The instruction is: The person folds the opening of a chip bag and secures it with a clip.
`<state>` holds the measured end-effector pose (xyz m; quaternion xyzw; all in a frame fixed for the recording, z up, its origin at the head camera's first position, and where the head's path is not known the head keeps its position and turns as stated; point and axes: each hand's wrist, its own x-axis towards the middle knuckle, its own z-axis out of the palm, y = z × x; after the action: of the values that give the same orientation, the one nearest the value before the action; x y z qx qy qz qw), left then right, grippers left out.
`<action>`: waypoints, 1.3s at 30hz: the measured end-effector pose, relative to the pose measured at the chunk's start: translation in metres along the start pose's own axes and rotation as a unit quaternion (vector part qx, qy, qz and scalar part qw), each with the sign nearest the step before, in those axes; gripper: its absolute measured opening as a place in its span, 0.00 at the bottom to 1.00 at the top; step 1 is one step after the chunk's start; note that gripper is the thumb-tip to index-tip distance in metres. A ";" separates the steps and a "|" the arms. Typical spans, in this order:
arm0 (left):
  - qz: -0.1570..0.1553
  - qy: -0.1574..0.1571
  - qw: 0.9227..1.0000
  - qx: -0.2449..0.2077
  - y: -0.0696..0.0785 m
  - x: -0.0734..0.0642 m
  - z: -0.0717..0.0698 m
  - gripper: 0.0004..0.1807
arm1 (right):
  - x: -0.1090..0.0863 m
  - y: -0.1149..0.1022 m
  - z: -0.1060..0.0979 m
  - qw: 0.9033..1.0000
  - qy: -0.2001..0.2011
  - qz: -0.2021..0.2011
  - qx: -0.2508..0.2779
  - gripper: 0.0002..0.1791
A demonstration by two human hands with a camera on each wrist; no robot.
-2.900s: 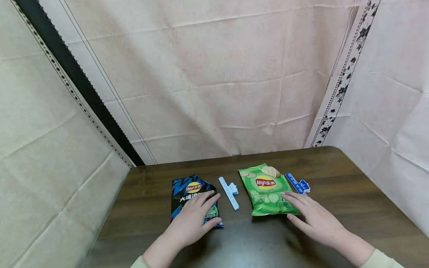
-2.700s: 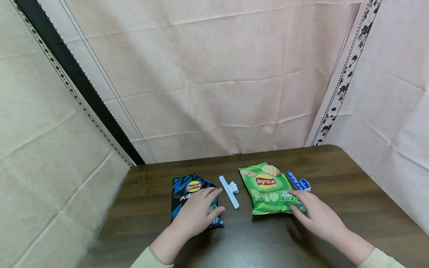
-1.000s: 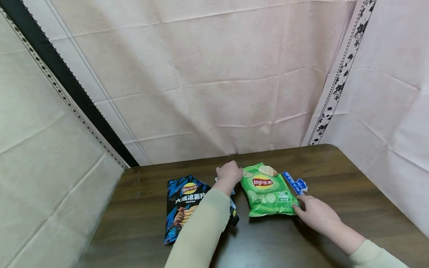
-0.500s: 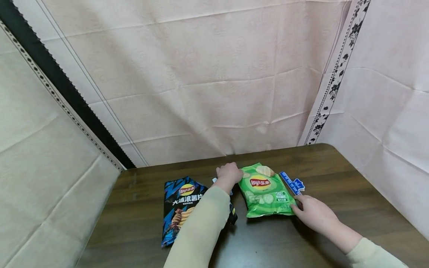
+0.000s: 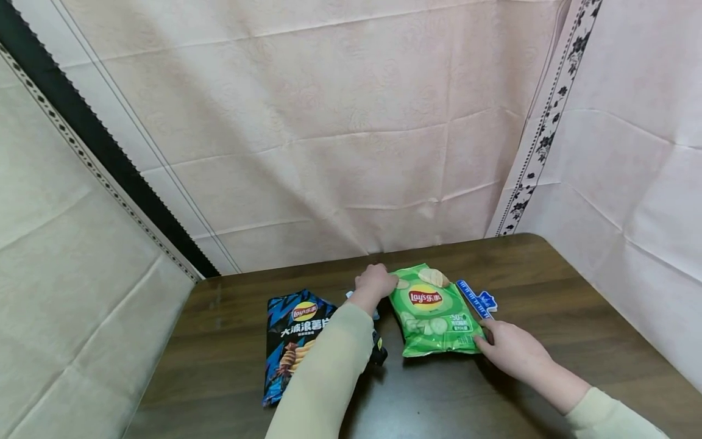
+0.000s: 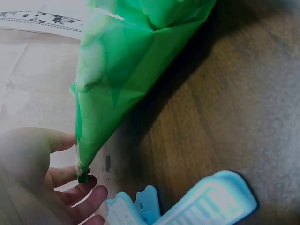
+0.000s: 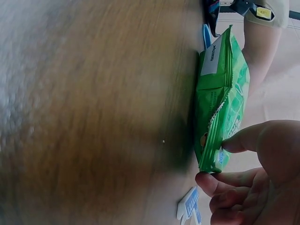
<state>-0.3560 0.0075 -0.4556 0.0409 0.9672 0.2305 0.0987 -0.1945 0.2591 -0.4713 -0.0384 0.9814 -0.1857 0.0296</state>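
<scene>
A green Lay's chip bag (image 5: 433,311) lies at the middle of the table. My left hand (image 5: 375,283) reaches across and grips its upper left corner; in the left wrist view, thumb and fingers close around that narrow green end. At the lower right corner, my right hand (image 5: 512,347) pinches the bag, thumb on top and index finger at the edge in the right wrist view. A light blue bag clip (image 6: 211,201) lies under my left hand, mostly hidden by it in the head view. Just beyond my right fingers sits a dark blue clip (image 5: 476,299).
A black and blue Lay's chip bag (image 5: 296,341) lies to the left, partly covered by my left sleeve (image 5: 329,372). The brown wooden table (image 5: 439,402) ends at the back against a pale cloth (image 5: 307,152). A black device (image 7: 255,9) is strapped to my left forearm.
My left hand has moved from over the black bag to the green bag's upper left corner. My right fingers, earlier loose over the green bag, have closed on its lower right corner.
</scene>
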 end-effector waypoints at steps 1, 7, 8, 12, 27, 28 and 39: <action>0.001 0.004 1.000 -0.010 -0.001 0.001 -0.001 0.25 | 0.000 0.000 0.000 1.000 -0.001 0.000 -0.001 0.26; 0.014 0.020 0.999 -0.044 -0.002 0.003 -0.006 0.22 | 0.000 -0.002 0.000 1.000 -0.005 0.002 -0.004 0.26; 0.016 0.020 0.999 -0.047 -0.002 0.004 -0.007 0.22 | 0.000 -0.002 0.000 1.000 -0.005 0.001 -0.004 0.26; 0.021 0.023 0.998 -0.063 -0.003 0.005 -0.010 0.22 | 0.000 -0.003 0.002 1.000 -0.006 -0.001 -0.003 0.26; 0.038 0.020 0.987 -0.158 -0.003 0.008 -0.017 0.11 | -0.003 -0.003 0.001 0.999 -0.016 0.003 0.029 0.24; 0.041 0.020 0.985 -0.169 -0.003 0.008 -0.018 0.11 | -0.003 -0.003 0.001 0.999 -0.018 0.005 0.032 0.23; 0.089 0.043 0.969 -0.228 0.008 -0.002 -0.029 0.10 | 0.000 0.002 -0.001 0.996 -0.030 -0.003 0.079 0.18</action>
<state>-0.3599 0.0018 -0.4262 0.0932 0.8850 0.4541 0.0432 -0.1949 0.2610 -0.4706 -0.0446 0.9621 -0.2618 0.0616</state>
